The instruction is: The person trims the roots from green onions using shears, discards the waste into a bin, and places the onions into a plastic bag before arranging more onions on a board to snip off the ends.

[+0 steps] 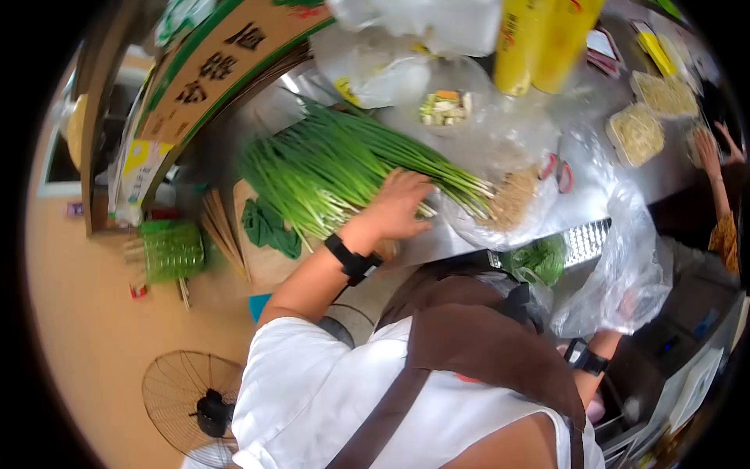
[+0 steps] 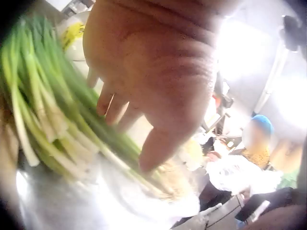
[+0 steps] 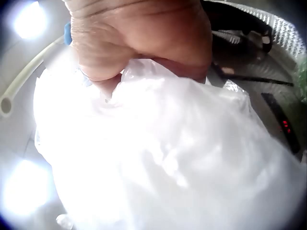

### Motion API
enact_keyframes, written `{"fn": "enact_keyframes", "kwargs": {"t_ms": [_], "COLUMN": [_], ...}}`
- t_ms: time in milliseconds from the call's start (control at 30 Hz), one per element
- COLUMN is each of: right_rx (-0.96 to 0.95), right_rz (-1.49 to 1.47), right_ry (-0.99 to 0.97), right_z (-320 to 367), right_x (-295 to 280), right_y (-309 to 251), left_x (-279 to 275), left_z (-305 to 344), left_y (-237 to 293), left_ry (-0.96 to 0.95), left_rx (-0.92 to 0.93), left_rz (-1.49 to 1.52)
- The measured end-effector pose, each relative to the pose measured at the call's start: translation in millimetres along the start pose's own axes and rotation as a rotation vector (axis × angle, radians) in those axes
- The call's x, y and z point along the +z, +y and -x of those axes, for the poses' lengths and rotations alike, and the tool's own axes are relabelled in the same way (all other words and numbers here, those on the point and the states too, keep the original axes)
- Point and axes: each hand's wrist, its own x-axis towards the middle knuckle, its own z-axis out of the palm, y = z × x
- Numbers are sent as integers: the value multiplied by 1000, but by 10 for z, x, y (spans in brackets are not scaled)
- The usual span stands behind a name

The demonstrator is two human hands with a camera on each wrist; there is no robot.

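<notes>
A large heap of green scallions point(image 1: 320, 148) lies on the metal table, white ends toward the person. My left hand point(image 1: 402, 205) rests at the scallions' white ends, fingers spread; in the left wrist view the hand point(image 2: 153, 72) is beside the stalks point(image 2: 53, 110), fingers extended. At the right, a clear plastic bag point(image 1: 621, 273) hangs from my right hand point(image 1: 627, 306), partly hidden by the film. The right wrist view shows the hand point(image 3: 144, 38) with its fingers curled into the bag point(image 3: 168, 143).
Scallion roots lie on a plastic bag point(image 1: 469, 227), near red-handled scissors point(image 1: 557, 173). A green cloth point(image 1: 269, 228) sits on a wooden board point(image 1: 269, 270). Noodle-like food fills trays point(image 1: 635, 134) at right, near another person's hand point(image 1: 707, 150). Yellow rolls point(image 1: 539, 47) stand behind.
</notes>
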Motion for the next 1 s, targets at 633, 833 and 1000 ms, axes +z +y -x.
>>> {"fn": "enact_keyframes", "kwargs": {"t_ms": [633, 833, 1000], "right_rx": [-522, -870, -825], "right_rz": [1227, 1751, 1839], "right_ry": [-815, -982, -877], "right_z": [-329, -303, -503], "right_x": [3042, 3274, 3376], "right_y": [1213, 1588, 1977], "left_x": [-405, -723, -621], "left_z": [1088, 2037, 2178], "left_y": [327, 142, 56], "left_ry": [1259, 1642, 1778], "left_rx": [-362, -227, -364], "left_rz": [1431, 1242, 1143]}}
